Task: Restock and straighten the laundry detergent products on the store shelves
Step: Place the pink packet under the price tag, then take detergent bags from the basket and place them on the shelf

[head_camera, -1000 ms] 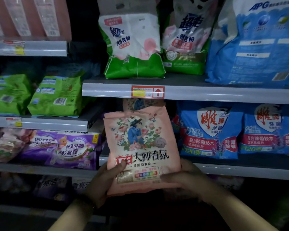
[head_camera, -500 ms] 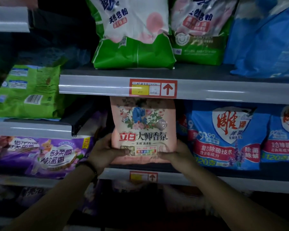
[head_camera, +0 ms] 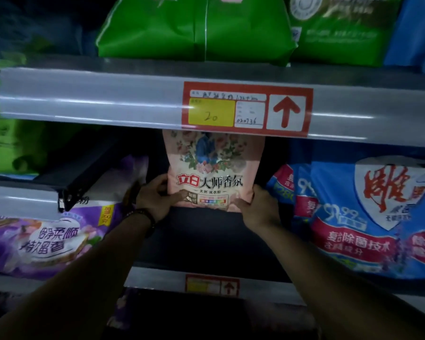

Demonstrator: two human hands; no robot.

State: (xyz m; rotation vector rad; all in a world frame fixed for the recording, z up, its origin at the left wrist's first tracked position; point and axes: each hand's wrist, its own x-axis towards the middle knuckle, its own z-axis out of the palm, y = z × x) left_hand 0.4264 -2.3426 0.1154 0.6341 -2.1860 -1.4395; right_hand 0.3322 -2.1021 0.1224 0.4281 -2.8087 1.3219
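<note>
A pink detergent bag [head_camera: 212,165] with a flower picture stands upright at the back of the dark middle shelf [head_camera: 206,239]. Its top is hidden behind the shelf rail above. My left hand [head_camera: 155,196] grips its lower left corner, a dark bracelet on the wrist. My right hand [head_camera: 255,208] grips its lower right corner. Both arms reach in from below.
Blue detergent bags [head_camera: 368,217] stand right of the pink bag, purple ones [head_camera: 47,239] lie to its left. Green bags [head_camera: 196,28] sit on the shelf above, behind a rail with a red price tag [head_camera: 247,109]. A smaller tag [head_camera: 212,285] marks the lower rail.
Both hands have carried the pink bag up from in front of the shelf and pushed it deep onto the middle shelf. The camera has moved closer.
</note>
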